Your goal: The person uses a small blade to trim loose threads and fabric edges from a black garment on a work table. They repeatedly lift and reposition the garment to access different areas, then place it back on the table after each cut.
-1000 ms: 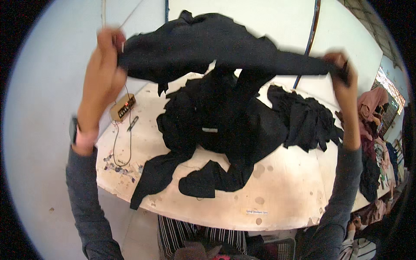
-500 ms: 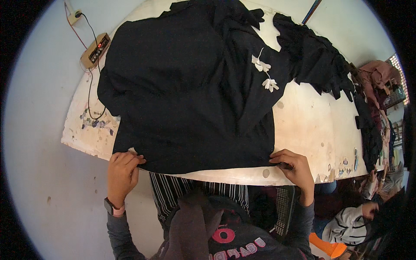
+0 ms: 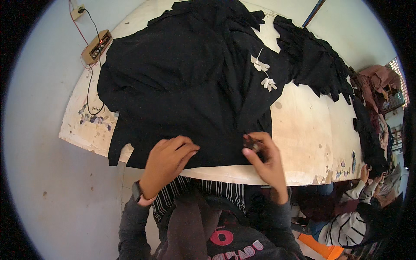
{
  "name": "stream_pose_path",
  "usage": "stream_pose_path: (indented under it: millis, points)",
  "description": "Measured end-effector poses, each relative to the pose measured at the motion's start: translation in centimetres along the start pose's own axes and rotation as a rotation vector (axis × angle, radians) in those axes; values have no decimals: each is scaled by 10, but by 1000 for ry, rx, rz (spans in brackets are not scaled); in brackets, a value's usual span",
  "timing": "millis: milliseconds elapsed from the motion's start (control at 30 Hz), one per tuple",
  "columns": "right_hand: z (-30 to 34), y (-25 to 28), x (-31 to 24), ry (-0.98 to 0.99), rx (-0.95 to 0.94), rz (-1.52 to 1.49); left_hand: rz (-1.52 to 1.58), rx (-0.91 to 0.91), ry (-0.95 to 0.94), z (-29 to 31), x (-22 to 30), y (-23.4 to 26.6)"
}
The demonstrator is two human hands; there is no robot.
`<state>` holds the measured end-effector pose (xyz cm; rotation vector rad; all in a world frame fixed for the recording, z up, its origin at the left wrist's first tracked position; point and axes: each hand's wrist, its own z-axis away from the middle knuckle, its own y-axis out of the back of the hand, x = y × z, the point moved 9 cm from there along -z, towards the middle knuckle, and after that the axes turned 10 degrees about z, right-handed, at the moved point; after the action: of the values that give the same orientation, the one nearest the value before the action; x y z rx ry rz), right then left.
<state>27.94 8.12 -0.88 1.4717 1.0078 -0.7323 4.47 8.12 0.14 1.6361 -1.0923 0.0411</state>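
A large black garment [image 3: 173, 104] lies spread over the pale table, with two white fabric flowers [image 3: 260, 65] on its right part. My left hand [image 3: 169, 160] hovers at the lower edge of the cloth, left of the middle, its fingers loosely bent with nothing visible in them. Further right, my right hand [image 3: 268, 162] is closed around a small dark tool [image 3: 251, 143], held between thumb and fingers above the cloth. Too little of this tool shows to tell its kind.
More black cloth pieces [image 3: 312, 56] lie at the table's far right. A tan box with a red light [image 3: 97, 47] and a cable stands by the left wall. At the lower right, a person in a striped sleeve [image 3: 346, 229] is close to the table [image 3: 303, 130].
Both hands have let go of the garment's lower corners and moved inward. The dark tool has come from my right palm to the fingertips. The left corner now hangs past the table edge.
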Motion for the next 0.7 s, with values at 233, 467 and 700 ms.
stream_pose_path:
  millis: [233, 467, 700]
  points:
    - [-8, -36, 20, -70, 46, 28, -50, -79, -5, -31, 0, -50]
    - [4, -41, 4, 124, 104, 648, -9, -10, 48, -32, -5, -49]
    - [2, -58, -16, 351, 158, 918, 0, 49, 28, -33, -8, -47]
